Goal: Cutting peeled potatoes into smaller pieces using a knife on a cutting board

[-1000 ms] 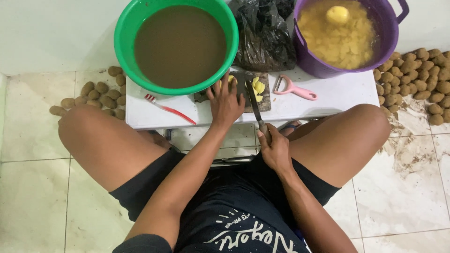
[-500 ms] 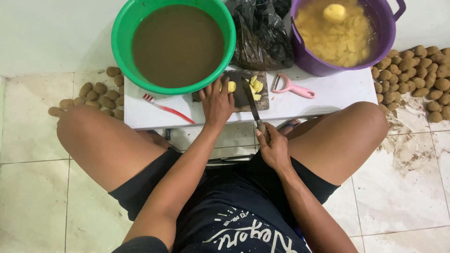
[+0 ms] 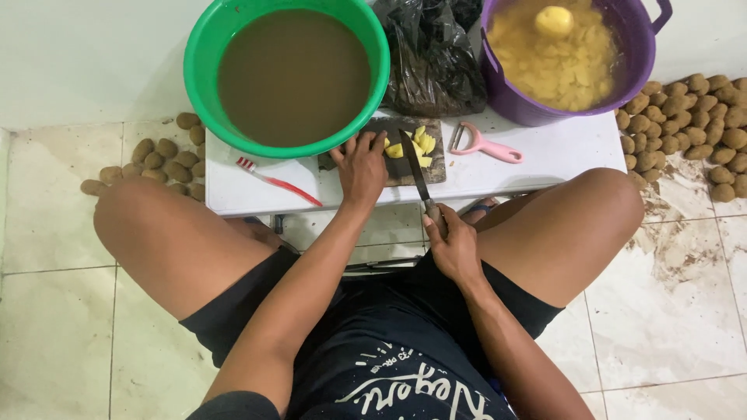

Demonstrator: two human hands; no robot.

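White table is standing on a tiled floor, between the seated person's knees. Unpeeled potatoes are lying at far left. Next, a green basin of brown water is sitting on the table, with a toothbrush below it. Left hand is pressing flat, fingers extended, on a dark board beside yellow pieces. Right hand is clenching a knife, blade lying across the board. Further right, a pink peeler is lying below a purple tub
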